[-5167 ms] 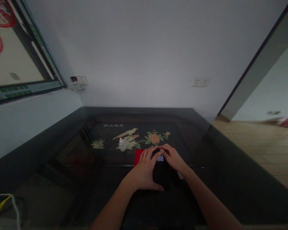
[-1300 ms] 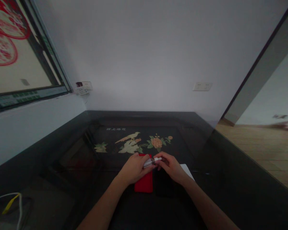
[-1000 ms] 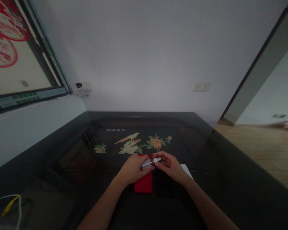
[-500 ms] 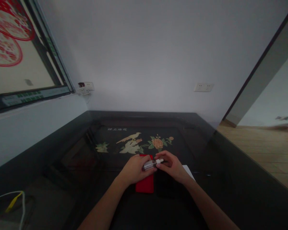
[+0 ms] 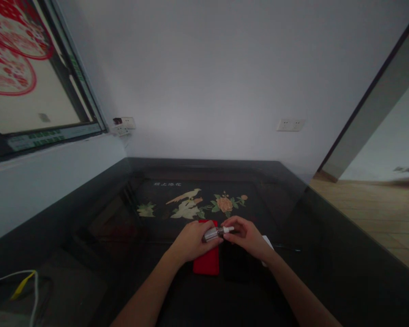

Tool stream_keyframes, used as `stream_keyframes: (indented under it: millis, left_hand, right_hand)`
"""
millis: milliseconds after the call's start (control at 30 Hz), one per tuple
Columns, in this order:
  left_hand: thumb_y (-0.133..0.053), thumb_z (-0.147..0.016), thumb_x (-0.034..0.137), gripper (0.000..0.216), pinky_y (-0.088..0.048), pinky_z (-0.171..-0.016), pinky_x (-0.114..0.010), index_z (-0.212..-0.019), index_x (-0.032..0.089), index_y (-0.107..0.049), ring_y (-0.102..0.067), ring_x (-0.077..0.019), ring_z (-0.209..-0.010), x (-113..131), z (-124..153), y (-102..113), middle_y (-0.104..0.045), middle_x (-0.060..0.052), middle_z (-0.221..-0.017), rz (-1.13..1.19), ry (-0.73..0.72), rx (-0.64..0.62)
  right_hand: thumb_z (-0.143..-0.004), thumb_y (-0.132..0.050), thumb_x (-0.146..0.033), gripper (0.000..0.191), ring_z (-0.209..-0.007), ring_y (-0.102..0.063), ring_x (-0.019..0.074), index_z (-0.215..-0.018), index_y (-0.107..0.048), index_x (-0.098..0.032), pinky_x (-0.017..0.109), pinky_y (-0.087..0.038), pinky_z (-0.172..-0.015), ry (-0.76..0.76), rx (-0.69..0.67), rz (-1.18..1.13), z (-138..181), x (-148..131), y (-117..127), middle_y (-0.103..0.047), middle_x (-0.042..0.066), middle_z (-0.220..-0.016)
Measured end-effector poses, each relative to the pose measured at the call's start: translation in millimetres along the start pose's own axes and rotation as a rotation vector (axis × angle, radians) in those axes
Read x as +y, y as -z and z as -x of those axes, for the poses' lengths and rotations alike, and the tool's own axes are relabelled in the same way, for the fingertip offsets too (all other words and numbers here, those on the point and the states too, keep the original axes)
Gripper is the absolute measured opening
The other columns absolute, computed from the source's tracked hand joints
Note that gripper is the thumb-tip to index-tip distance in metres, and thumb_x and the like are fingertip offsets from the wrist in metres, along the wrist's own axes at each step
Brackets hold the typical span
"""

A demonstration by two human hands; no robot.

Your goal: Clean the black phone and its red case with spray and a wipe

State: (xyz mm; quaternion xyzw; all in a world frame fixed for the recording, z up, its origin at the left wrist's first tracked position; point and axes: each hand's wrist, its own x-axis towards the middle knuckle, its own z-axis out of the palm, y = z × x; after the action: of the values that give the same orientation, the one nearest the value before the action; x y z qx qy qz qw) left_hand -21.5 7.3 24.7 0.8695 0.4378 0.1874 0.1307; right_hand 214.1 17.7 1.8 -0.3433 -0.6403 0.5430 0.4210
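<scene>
A small bottle with a see-through body lies nearly level, its white narrow-tipped cap pointing right. Its body is gripped between the thumb and fingers of my left hand. My right hand curls its thumb and fingers about the white cap, the fingertips close at its sides. Beneath my left hand is a flat red rectangular object, partly covered. Beside it lies a dark flat rectangle, hard to make out against the black tabletop. A white piece shows behind my right wrist.
The glossy black table bears a bird and flower picture. A white cable with a yellow tag lies at lower left. Wall sockets sit beyond the table, and a window is at left.
My right hand has shifted slightly right and its fingers have moved a little around the white cap. My left hand keeps its hold on the bottle. The camera view has shifted slightly.
</scene>
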Motion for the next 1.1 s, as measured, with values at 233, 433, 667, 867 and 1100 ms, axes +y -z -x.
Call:
stream_keyframes:
  millis: [233, 433, 667, 867, 1100]
  left_hand:
    - [-0.056, -0.097, 0.054, 0.031, -0.039, -0.067, -0.027, -0.1, 0.023, -0.061, -0.064, -0.0188, -0.078, 0.3, -0.1, 3.2, -0.067, -0.001, -0.083, 0.082, 0.039, 0.007]
    - [-0.062, -0.094, 0.047, 0.026, -0.048, -0.088, -0.032, -0.1, 0.022, -0.064, -0.061, -0.0213, -0.098, -11.2, -1.8, 0.0, -0.062, -0.006, -0.105, 0.188, 0.097, 0.228]
    - [-0.065, -0.09, 0.049, 0.03, -0.054, -0.082, -0.033, -0.106, 0.022, -0.066, -0.063, -0.018, -0.084, -40.9, -3.7, -10.3, -0.059, -0.005, -0.106, 0.206, 0.353, 0.462]
    - [-0.066, -0.088, 0.05, 0.03, -0.053, -0.073, -0.029, -0.094, 0.02, -0.067, -0.063, -0.016, -0.073, -64.2, -3.8, -15.2, -0.061, -0.003, -0.094, 0.14, 0.468, 0.568]
    - [-0.065, -0.088, 0.051, 0.032, -0.051, -0.07, -0.026, -0.083, 0.02, -0.067, -0.062, -0.0159, -0.07, -76.3, -3.0, -19.3, -0.06, -0.002, -0.081, 0.051, 0.516, 0.544]
  right_hand:
    - [-0.081, -0.08, -0.043, 0.037, -0.086, -0.069, 0.0195, -0.109, -0.068, -0.022, 0.025, -0.051, -0.059, -0.064, 0.128, -0.029, -2.2, 0.6, 1.7, -0.073, 0.007, -0.106]
    - [-0.08, -0.077, -0.054, 0.041, -0.075, -0.068, 0.02, -0.1, -0.073, -0.018, 0.028, -0.053, -0.058, -0.031, 0.379, 0.03, -8.9, 3.6, 12.4, -0.072, 0.006, -0.086]
    - [-0.077, -0.079, -0.057, 0.043, -0.076, -0.068, 0.0197, -0.097, -0.074, -0.019, 0.028, -0.055, -0.06, -0.063, 0.457, -0.024, -11.4, 10.1, 16.6, -0.072, 0.007, -0.091]
    - [-0.076, -0.078, -0.059, 0.045, -0.076, -0.068, 0.0196, -0.096, -0.075, -0.019, 0.028, -0.055, -0.06, -0.075, 0.426, -0.031, -9.5, 4.1, 13.4, -0.073, 0.008, -0.097]
    - [-0.074, -0.078, -0.062, 0.048, -0.074, -0.069, 0.0196, -0.095, -0.075, -0.019, 0.029, -0.054, -0.061, -0.085, 0.425, -0.003, -8.6, -2.5, 11.3, -0.073, 0.008, -0.091]
